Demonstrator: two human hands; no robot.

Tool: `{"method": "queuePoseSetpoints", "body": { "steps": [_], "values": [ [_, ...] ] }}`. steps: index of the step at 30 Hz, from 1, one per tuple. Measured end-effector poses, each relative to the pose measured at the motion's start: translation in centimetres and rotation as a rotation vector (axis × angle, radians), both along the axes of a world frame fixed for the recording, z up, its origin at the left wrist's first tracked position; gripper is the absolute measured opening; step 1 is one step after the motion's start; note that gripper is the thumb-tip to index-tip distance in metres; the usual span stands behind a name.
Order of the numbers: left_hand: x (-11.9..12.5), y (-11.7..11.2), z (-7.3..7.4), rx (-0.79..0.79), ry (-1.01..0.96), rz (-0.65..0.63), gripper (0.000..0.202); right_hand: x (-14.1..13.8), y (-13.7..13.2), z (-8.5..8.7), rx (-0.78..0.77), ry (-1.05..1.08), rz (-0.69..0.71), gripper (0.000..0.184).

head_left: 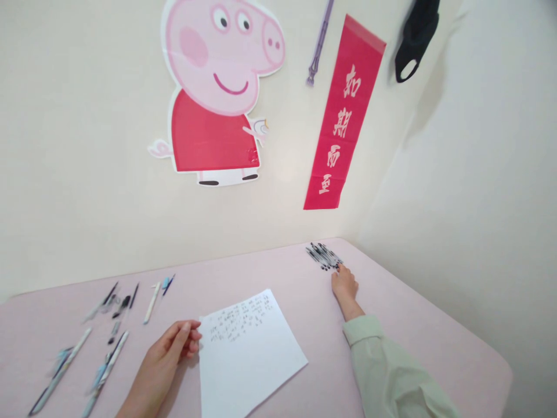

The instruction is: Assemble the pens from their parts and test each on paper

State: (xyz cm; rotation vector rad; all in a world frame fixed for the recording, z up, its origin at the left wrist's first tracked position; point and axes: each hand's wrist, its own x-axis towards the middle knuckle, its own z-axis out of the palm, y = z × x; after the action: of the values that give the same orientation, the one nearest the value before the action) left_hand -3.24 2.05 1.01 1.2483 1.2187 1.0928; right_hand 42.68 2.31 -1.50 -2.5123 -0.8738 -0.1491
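My left hand rests on the table with its fingers curled and the thumb against the index finger. Its fingertips meet the left edge of a white sheet of paper, and nothing shows between them. Small dark handwriting covers the sheet's upper part. At the back right, my right hand reaches to a pile of pens with black ends. Its fingers are bent together at the near end of one pen; whether that pen is lifted I cannot tell.
On the left of the pink table lie pen parts: a white barrel, several black caps and tips, and two long patterned pens, one at the far left. A wall with a pig cutout and red banner stands behind.
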Motion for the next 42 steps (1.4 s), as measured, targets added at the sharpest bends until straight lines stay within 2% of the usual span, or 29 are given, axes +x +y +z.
{"method": "queuePoseSetpoints", "body": {
  "steps": [6,15,22,26,29,32,36,39,42],
  "values": [
    [-0.1,0.0,0.1,-0.001,-0.003,-0.005,0.055,0.2,0.3,-0.3,-0.018,-0.005,-0.018,0.045],
    [0.7,-0.5,-0.1,0.036,-0.096,-0.028,0.042,0.0,-0.4,0.2,-0.037,0.002,-0.021,0.054],
    [0.8,-0.6,-0.3,0.046,-0.124,-0.026,0.035,1.7,0.3,-1.3,-0.022,0.036,0.053,0.056],
    [0.4,-0.4,-0.6,0.156,0.012,-0.016,0.026,1.9,0.0,-1.9,0.045,0.074,0.075,0.056],
    [-0.7,0.2,-0.6,0.320,0.261,0.127,0.016,1.1,-0.1,-1.4,0.155,0.109,0.122,0.055],
    [-1.9,1.1,-0.3,0.444,0.550,0.255,0.011,-1.8,-0.1,0.2,0.320,0.123,0.247,0.052],
    [-2.9,1.9,-0.1,0.485,0.909,0.293,0.015,-10.0,-0.5,2.9,0.426,0.375,0.598,0.039],
    [-3.4,2.3,0.0,0.469,1.051,0.326,0.016,-17.5,-2.1,3.9,0.261,0.611,0.958,0.031],
    [-3.9,2.7,0.2,0.428,1.161,0.391,0.017,-23.6,-4.9,3.8,0.051,0.764,1.280,0.030]
  ]
}}
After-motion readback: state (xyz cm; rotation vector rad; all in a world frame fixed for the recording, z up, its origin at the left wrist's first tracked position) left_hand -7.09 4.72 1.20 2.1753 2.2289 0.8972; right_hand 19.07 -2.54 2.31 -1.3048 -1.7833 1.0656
